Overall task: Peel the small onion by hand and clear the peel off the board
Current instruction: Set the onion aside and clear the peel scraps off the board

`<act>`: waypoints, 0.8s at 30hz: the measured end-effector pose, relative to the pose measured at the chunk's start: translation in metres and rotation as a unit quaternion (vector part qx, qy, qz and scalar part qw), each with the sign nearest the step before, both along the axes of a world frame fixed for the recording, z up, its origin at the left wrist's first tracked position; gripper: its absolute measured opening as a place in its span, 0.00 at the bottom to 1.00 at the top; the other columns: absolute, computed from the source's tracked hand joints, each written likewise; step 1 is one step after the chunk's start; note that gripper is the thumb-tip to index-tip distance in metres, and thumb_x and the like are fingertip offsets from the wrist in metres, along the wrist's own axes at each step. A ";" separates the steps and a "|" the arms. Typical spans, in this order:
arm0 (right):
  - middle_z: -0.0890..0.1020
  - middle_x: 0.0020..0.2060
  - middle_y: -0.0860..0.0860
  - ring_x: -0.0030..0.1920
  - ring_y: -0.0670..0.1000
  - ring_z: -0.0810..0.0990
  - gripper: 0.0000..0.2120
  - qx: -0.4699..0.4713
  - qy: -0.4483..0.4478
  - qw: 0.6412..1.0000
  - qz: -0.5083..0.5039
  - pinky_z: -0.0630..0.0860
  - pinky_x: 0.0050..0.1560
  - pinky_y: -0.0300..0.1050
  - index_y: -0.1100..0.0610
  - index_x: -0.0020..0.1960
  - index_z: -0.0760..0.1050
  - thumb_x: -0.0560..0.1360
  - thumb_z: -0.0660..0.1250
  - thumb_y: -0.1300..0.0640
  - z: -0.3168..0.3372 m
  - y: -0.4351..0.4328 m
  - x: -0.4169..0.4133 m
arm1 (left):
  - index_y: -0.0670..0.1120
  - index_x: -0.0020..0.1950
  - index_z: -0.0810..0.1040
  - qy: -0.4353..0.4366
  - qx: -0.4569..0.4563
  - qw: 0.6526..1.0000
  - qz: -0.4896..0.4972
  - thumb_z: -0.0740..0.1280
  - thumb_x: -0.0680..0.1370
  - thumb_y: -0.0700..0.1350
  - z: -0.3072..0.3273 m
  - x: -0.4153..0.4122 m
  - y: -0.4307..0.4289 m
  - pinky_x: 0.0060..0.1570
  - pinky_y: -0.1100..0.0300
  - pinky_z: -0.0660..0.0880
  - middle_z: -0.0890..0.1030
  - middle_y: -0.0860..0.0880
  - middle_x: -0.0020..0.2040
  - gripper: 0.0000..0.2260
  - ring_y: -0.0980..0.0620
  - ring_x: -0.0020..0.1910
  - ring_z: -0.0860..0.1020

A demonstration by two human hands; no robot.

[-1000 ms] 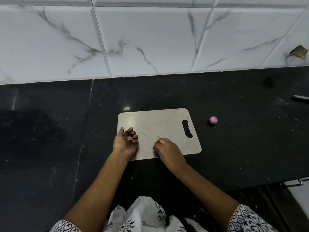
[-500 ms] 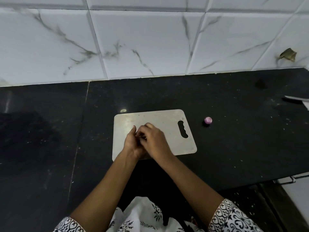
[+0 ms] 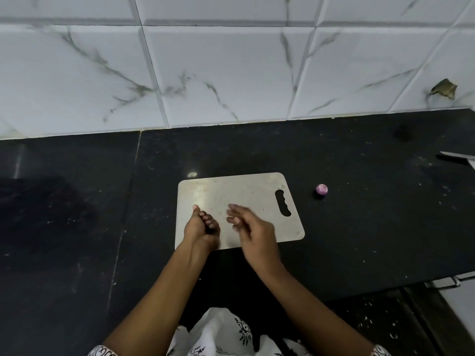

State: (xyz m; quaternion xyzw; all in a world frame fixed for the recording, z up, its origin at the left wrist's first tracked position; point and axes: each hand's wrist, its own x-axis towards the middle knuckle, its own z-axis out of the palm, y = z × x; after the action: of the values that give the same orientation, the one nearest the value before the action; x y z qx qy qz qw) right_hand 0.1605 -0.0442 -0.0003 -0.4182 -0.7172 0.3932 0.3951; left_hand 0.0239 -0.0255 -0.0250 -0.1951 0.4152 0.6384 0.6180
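Note:
A small peeled purple onion [image 3: 321, 189] sits on the black counter, just right of the pale cutting board [image 3: 244, 194]. My left hand [image 3: 201, 227] hovers over the board's near left corner with its fingers curled into a fist; the peel bits seen in its palm earlier are now hidden inside. My right hand [image 3: 253, 229] is beside it over the board's near edge, fingers spread and blurred, holding nothing. The board's surface shows only faint specks.
A knife blade [image 3: 457, 155] pokes in at the right edge of the counter. A dry brown scrap [image 3: 443, 89] clings to the tiled wall at the far right. A tiny pale bit [image 3: 192, 174] lies behind the board. The counter's front edge runs at lower right.
My right hand picked at the board, came to the left palm, then pulled away to the right and opened. My left hand's fingers curled shut. The onion stayed put.

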 end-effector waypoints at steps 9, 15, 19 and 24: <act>0.75 0.60 0.56 0.62 0.56 0.70 0.18 0.070 -0.373 0.913 0.151 0.70 0.58 0.49 0.57 0.61 0.74 0.73 0.60 0.67 -0.026 0.077 0.006 | 0.48 0.30 0.62 0.022 0.001 0.999 -0.027 0.56 0.81 0.56 -0.004 -0.006 -0.006 0.13 0.69 0.54 0.62 0.54 0.16 0.21 0.58 0.13 0.59; 0.78 0.59 0.56 0.60 0.56 0.73 0.17 0.178 -0.399 0.862 0.259 0.74 0.56 0.52 0.58 0.62 0.74 0.74 0.62 0.63 -0.033 0.070 0.038 | 0.48 0.30 0.63 0.029 0.000 0.999 -0.036 0.56 0.81 0.56 -0.003 -0.008 -0.006 0.14 0.69 0.55 0.63 0.53 0.17 0.22 0.58 0.13 0.60; 0.80 0.55 0.56 0.55 0.57 0.77 0.12 0.184 -0.345 0.892 0.226 0.77 0.52 0.50 0.59 0.56 0.78 0.75 0.63 0.57 -0.041 0.060 0.047 | 0.48 0.30 0.63 0.034 0.002 0.998 -0.046 0.56 0.81 0.56 -0.005 -0.006 -0.007 0.14 0.69 0.56 0.64 0.53 0.17 0.22 0.58 0.14 0.60; 0.82 0.44 0.52 0.46 0.53 0.79 0.06 0.190 -0.338 0.908 0.161 0.79 0.39 0.48 0.57 0.46 0.79 0.72 0.64 0.61 -0.045 0.058 0.046 | 0.48 0.30 0.63 0.039 0.004 0.998 -0.055 0.57 0.81 0.56 -0.006 -0.008 -0.007 0.15 0.69 0.56 0.64 0.53 0.17 0.21 0.58 0.14 0.61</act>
State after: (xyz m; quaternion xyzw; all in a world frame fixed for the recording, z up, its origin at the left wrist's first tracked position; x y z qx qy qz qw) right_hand 0.2065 0.0141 -0.0450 -0.3223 -0.9263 0.1433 0.1328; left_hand 0.0161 -0.0325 -0.0310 -0.1447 0.4468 0.6118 0.6365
